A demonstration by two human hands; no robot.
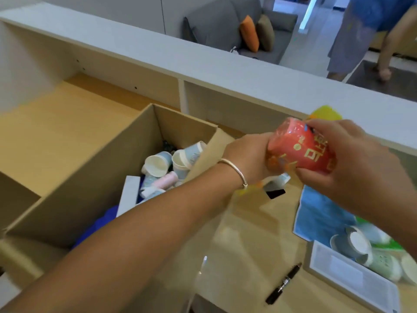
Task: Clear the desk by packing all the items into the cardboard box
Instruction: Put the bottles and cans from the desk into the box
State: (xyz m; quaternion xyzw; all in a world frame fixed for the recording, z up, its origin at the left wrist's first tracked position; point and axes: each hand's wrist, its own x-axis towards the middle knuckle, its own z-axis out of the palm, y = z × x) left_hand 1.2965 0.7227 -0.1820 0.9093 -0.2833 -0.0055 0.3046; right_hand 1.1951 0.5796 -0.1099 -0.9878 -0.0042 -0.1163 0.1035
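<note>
Roughly halfway: cardboard box [94,177] on table [243,233] w/ paper cups [158,164] already inside. Red package [300,147] held above table, right of box, by left hand [250,159] & right hand [352,168], fingers curled round it. Left to pack: pen [284,283], blue sheet [320,213], more cups [352,245]

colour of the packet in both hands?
Red with yellow lettering, clear wrap; head view. Packet.

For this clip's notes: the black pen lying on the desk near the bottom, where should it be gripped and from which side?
Judging by its pose, the black pen lies flat and diagonal with bare desk around it, so a pinch grip across mid-barrel, from above, looks best.
</note>
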